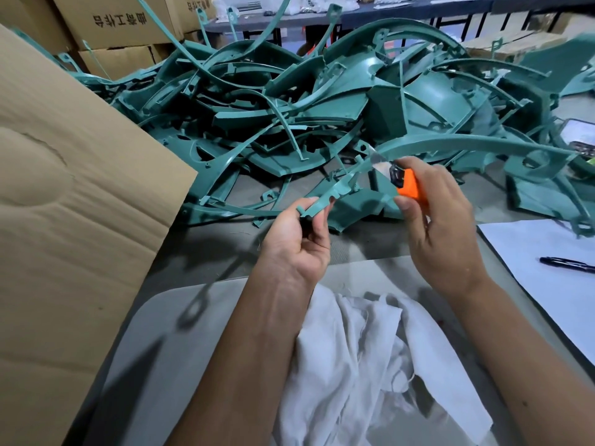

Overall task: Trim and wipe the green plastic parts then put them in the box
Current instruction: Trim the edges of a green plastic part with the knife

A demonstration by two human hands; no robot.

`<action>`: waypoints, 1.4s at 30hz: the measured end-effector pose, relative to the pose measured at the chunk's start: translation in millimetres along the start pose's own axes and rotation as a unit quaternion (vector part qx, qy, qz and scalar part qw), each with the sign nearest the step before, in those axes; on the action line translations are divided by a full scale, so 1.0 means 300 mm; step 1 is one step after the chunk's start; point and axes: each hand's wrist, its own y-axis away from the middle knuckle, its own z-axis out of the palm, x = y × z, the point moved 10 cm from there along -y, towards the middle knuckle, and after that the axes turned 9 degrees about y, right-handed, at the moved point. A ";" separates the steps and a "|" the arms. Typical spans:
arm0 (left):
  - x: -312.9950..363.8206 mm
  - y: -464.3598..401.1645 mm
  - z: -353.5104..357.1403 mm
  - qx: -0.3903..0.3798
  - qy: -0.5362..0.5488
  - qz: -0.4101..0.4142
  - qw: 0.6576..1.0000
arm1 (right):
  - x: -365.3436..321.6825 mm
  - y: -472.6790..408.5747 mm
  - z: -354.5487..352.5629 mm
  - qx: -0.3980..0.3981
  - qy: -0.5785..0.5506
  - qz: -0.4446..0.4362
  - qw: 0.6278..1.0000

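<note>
Green strip, long & curved, is the part in hand. Only one view, head cam.

Left hand pinches the strip's near end, thumb & fingers clamped on it. Right hand is wrapped round an orange knife, fingers curled tight on the handle, blade tip touching the strip's edge just above the left hand. Strip arcs off to the right, over the pile of green parts, its far end unsupported.

Risks, as I judge them:
- Blade sits near the left fingertips; a slip along the edge toward that hand could cut them, esp. if flash gives way suddenly.
- Strip is thin & springy w/ a free far end. Knife pressure may flex it, so the blade could skip or gouge the part.
- Far end could snag the pile & jerk the grip.

Counts:
- Hands: 2.
- Knife: 1.
- Strip in hand: 1.
- Pile parts: too tangled to count, many.
- White cloth: looks like 1 bunch, on the table near the person, not in use.
- Box: 1 big flap at left, inside hidden; 3+ more cartons behind.
- Pen: 1, on white paper.
- Phone: 1, far right.
</note>
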 end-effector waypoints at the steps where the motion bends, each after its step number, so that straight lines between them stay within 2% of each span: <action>1: 0.002 0.000 -0.003 0.003 0.000 0.002 1.000 | 0.001 0.002 0.004 -0.005 -0.006 0.000 1.000; 7: 0.038 0.009 0.007 0.005 -0.010 0.044 0.999 | 0.011 0.028 0.099 -0.115 0.007 -0.003 0.993; 9: 0.055 0.010 0.010 0.008 -0.017 0.067 0.998 | 0.010 0.028 0.089 -0.107 -0.003 0.000 0.994; 13: 0.079 0.017 0.003 0.020 -0.016 0.108 0.994 | 0.023 0.018 0.025 -0.023 -0.007 0.024 0.999; 15: 0.078 0.024 0.002 0.025 -0.012 0.121 0.992 | 0.040 0.023 0.029 -0.011 0.011 0.054 0.998; 18: 0.056 0.031 0.000 0.032 -0.001 0.124 0.992 | 0.052 0.028 0.046 -0.014 0.023 0.065 0.998; 24: -0.001 0.047 0.020 0.022 0.034 0.116 0.992 | 0.003 0.022 0.085 -0.039 -0.022 0.016 0.999; 28: 0.024 0.054 0.013 0.032 0.038 0.147 0.988 | -0.005 0.030 0.105 -0.076 -0.018 -0.001 0.997; 33: 0.025 0.057 0.002 0.042 0.033 0.168 0.984 | 0.009 0.021 0.043 0.004 0.007 0.033 0.999; 35: 0.018 0.058 0.006 0.036 0.034 0.166 0.985 | 0.040 0.023 0.041 0.010 0.023 0.062 0.998; 42: -0.004 0.057 0.021 0.021 0.045 0.134 0.990 | 0.014 0.031 0.110 -0.066 -0.007 0.018 0.998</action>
